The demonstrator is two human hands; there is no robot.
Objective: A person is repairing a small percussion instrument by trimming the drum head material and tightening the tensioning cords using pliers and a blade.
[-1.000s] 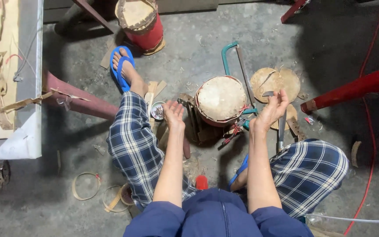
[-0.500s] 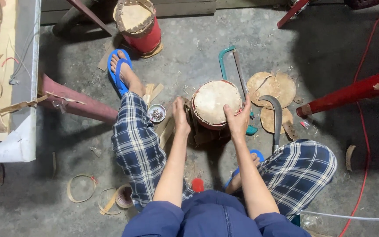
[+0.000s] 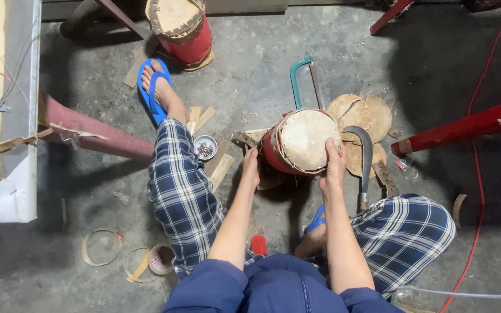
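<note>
Two hands on a small drum

The right hand (image 3: 333,165) fingers grip the red drum (image 3: 300,142) at 3 o'clock; the left hand (image 3: 251,168) fingers touch its side at 9 o'clock.

A small red drum (image 3: 300,144) with a pale skin head lies tilted on the floor, between both hands' fingers.

The small drum (image 3: 297,145) under my hands has a red body and a pale tan skin. My trousers (image 3: 184,197) are blue-and-white plaid, my sandal (image 3: 149,93) bright blue. The saw frame (image 3: 294,81) is teal, the sickle blade (image 3: 364,152) dark grey.
</note>
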